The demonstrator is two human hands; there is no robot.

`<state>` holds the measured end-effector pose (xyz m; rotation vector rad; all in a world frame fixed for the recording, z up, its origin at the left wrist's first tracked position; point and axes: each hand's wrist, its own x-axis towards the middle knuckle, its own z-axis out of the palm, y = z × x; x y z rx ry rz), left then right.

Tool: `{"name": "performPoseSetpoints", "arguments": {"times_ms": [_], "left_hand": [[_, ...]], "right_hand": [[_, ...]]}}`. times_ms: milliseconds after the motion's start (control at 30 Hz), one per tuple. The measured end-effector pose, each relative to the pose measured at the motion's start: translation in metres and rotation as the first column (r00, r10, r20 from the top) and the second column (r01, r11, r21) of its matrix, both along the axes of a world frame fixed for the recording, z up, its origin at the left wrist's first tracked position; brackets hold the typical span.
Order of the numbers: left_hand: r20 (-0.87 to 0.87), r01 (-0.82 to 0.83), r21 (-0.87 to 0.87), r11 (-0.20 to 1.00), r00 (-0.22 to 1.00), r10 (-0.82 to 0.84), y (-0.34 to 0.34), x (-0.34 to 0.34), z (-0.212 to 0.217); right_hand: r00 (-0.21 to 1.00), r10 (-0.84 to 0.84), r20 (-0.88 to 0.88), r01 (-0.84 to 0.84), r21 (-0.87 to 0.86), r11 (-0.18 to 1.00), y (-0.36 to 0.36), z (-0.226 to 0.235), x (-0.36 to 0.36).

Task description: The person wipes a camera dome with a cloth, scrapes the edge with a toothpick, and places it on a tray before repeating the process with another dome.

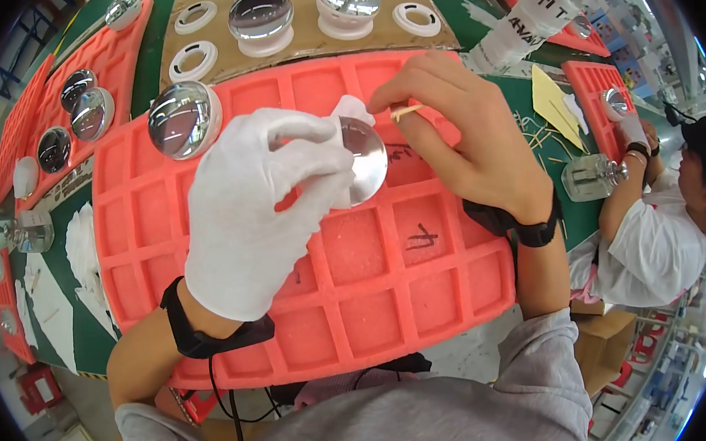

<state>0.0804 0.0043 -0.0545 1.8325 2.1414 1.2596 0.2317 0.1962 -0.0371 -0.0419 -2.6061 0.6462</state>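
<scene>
Lens (367, 157) — a round, clear glass dome — sits clamped in the white-gloved left hand (257, 207), held with a bit of white cloth (350, 109) just above the red foam tray (392, 300) on the green counter (147, 75). Bare right hand (466, 133) is pinched shut on a thin wooden stick (405, 113), its tip close to the lens's upper edge, so the two hands are nearly touching. Another lens (183, 119) in a white ring rests at the tray's far left corner — a co-worker's gloved hand (632, 128) works well apart at the right.
</scene>
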Motion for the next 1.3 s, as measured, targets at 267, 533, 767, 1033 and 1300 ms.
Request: {"name": "performPoseSetpoints", "arguments": {"times_ms": [267, 533, 767, 1033, 1300], "left_hand": [[-0.043, 0.032, 0.022, 0.999, 0.999, -0.031, 0.014, -0.005, 0.0], [-0.033, 0.107, 0.114, 0.988, 0.994, -0.104, 0.018, -0.017, -0.013], [-0.055, 0.15, 0.143, 0.978, 0.988, -0.143, 0.018, -0.018, -0.013], [0.004, 0.125, 0.108, 0.986, 0.992, -0.127, 0.016, -0.016, -0.01], [0.401, 0.132, -0.049, 0.99, 0.911, -0.101, 0.017, -0.023, -0.002]], "right_hand": [[0.999, 0.044, -0.005, -0.043, 0.072, 0.996, 0.001, -0.012, 0.0], [1.0, -0.016, 0.0, 0.016, 0.067, 0.998, -0.009, -0.005, -0.001], [0.999, -0.027, -0.027, 0.028, 0.031, 0.999, -0.017, -0.007, -0.002], [0.996, 0.008, -0.085, -0.005, 0.038, 0.999, -0.02, -0.01, -0.006], [0.992, 0.059, -0.108, -0.055, 0.043, 0.998, -0.025, 0.009, -0.007]]}}
